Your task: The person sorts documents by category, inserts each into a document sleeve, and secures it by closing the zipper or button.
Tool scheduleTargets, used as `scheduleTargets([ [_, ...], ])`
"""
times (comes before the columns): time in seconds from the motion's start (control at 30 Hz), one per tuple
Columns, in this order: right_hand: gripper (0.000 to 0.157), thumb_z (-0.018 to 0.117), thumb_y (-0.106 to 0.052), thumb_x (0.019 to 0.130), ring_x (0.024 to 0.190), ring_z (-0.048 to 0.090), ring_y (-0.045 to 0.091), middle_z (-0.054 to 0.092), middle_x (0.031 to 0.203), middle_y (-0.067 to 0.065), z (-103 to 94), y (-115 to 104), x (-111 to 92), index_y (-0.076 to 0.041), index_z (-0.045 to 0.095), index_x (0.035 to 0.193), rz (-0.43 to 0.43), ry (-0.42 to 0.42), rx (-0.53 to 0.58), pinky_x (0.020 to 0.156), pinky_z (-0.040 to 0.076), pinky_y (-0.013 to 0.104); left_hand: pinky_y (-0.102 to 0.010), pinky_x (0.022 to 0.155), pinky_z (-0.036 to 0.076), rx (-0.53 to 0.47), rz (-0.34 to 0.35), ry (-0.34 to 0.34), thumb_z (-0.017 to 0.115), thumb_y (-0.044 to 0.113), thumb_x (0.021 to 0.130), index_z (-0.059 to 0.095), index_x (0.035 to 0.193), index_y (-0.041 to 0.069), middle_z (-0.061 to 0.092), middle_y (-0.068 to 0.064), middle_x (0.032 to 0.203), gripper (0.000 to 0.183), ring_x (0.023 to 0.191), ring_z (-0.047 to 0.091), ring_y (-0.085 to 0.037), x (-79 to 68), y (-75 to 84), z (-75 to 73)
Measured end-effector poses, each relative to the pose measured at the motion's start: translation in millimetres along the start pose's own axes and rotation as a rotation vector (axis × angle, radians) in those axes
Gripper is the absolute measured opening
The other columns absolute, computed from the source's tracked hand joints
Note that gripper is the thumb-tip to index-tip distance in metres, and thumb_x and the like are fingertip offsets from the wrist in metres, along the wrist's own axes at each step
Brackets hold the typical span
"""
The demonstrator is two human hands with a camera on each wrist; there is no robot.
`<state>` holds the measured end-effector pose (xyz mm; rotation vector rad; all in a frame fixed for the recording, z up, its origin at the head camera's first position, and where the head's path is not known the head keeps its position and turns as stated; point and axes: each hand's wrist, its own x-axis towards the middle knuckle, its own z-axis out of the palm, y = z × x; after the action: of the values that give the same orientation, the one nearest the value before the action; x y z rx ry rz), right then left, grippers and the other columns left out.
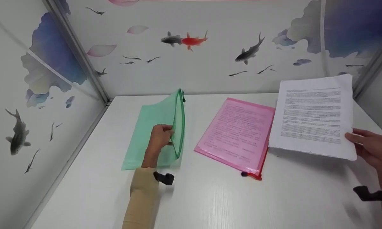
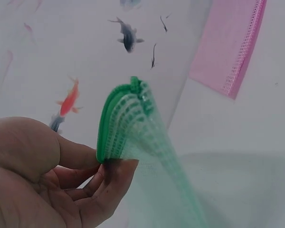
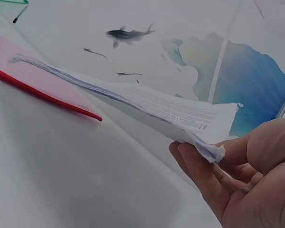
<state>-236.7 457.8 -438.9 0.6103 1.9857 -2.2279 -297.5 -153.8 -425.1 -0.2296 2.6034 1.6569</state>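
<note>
A green mesh zipper pouch (image 1: 156,124) stands partly lifted on the left of the table, its zippered mouth gaping toward the right. My left hand (image 1: 160,136) pinches one edge of that mouth between thumb and fingers; the left wrist view shows the green zipper edge (image 2: 103,128) in the grip. On the right, my right hand (image 1: 373,146) holds a stack of printed paper (image 1: 311,117) by its right edge. The stack is raised and tilted, and its left edge overlaps the side of a pink zipper pouch (image 1: 235,133). Printed sheets show through the pink pouch.
The pink pouch lies flat between both hands, its red zipper (image 1: 263,159) on the right side. A white table (image 1: 210,200) carries everything. Behind and to the left rise panels (image 1: 210,73) painted with fish, joined by metal posts (image 1: 79,54).
</note>
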Motion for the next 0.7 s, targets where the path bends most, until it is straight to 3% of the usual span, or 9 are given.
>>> scheduleTargets([
  [0.23,0.038,0.081,-0.027,0.084,0.072,0.066,0.007,0.069,0.08,-0.02,28.7,-6.1,-5.2,-0.028,0.054,0.111,-0.045,0.043,-0.04,0.065,0.056,0.023,-0.032,0.074,0.061,-0.057,0.009,-0.028,0.054,0.008,0.102,0.058,0.136,-0.002,0.061,-0.021,0.127,0.036,0.101,0.06,-0.024,-2.2,-0.5,-5.6],
  [0.5,0.038,0.078,-0.02,0.087,0.076,0.068,0.007,0.072,0.085,-0.016,57.6,-16.3,-13.6,-0.022,0.055,0.116,-0.085,-0.037,0.012,0.066,0.056,0.024,-0.029,0.072,0.061,-0.085,-0.007,-0.047,0.055,0.009,0.101,0.059,0.134,-0.002,0.062,-0.019,0.125,0.035,0.098,0.06,-0.023,-1.4,3.0,-5.4],
  [0.7,0.04,0.076,-0.023,0.089,0.078,0.069,0.007,0.072,0.087,-0.018,79.1,-25.5,-18.4,-0.023,0.052,0.122,-0.089,-0.073,-0.034,0.068,0.057,0.023,-0.031,0.072,0.062,-0.081,-0.006,-0.058,0.055,0.008,0.101,0.059,0.134,-0.002,0.061,-0.02,0.127,0.035,0.1,0.061,-0.023,-2.4,1.8,-5.1],
])
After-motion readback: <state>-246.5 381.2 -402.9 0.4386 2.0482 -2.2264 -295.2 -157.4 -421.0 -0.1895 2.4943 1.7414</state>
